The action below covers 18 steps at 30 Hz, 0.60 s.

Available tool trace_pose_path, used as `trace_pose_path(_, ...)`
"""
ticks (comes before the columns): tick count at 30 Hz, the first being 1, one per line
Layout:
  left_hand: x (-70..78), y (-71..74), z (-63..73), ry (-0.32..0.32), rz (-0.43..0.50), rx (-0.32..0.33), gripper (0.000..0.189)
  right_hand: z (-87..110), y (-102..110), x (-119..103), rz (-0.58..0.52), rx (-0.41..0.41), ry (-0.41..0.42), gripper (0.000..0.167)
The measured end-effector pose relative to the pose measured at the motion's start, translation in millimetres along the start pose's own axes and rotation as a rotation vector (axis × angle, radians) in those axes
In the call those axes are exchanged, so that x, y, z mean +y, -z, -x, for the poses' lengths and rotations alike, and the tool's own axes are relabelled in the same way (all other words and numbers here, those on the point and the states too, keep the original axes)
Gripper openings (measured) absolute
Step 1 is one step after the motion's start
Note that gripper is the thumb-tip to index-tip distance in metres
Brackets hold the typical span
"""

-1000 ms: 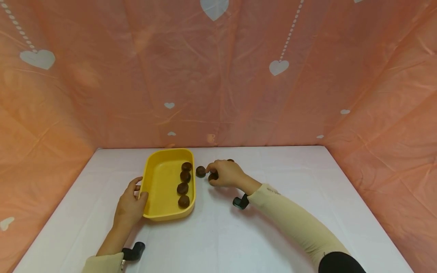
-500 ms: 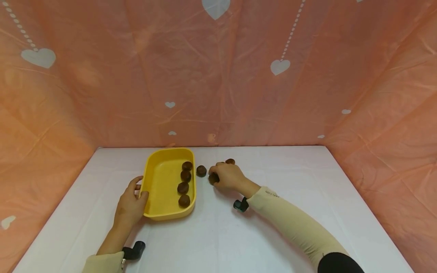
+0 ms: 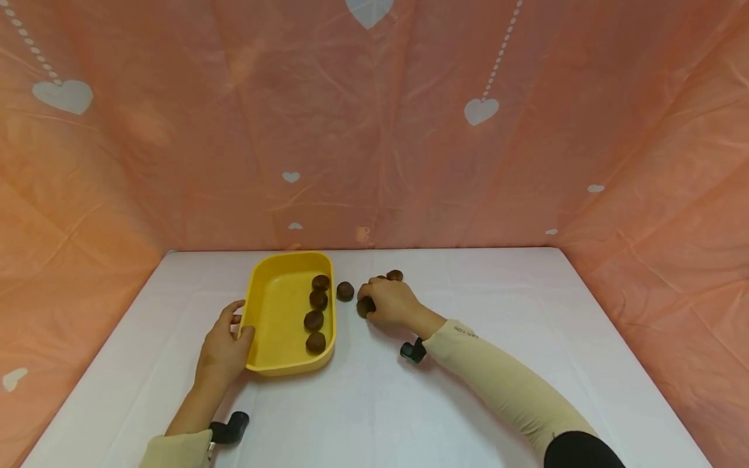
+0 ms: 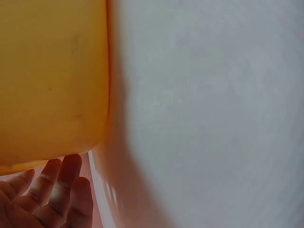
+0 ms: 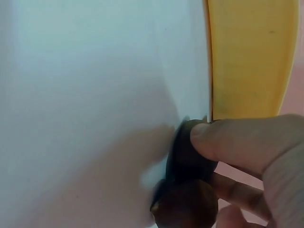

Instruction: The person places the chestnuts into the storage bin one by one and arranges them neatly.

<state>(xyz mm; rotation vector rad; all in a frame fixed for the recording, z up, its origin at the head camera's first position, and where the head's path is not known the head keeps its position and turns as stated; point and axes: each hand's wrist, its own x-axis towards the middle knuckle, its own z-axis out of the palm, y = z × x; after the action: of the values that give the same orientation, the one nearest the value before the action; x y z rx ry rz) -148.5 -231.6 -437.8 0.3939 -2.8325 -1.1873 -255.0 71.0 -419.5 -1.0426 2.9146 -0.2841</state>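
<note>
On table (image 3: 374, 409) right of yellow tray (image 3: 275, 318), pinching chestnut (image 3: 365, 307) in right hand (image 3: 392, 301), perhaps against partly hidden second chestnut (image 5: 186, 205); gripping tray's left side with left hand (image 3: 223, 350). Best to brace tray firmly, squeeze squarely against rolling.

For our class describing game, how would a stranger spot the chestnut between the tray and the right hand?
On the white tabletop stands a yellow tray. Just outside its right wall, toward the right hand, lies the chestnut. Unlike the four chestnuts inside and those by the hand, it sits alone.
</note>
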Motion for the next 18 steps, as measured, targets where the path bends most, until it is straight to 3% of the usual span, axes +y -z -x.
trace_pose_path(18,-2.0,1.0,-0.8,-0.002,0.003,-0.001,0.054,-7.0,-2.8,3.5,0.007,-0.033,0.017,0.038)
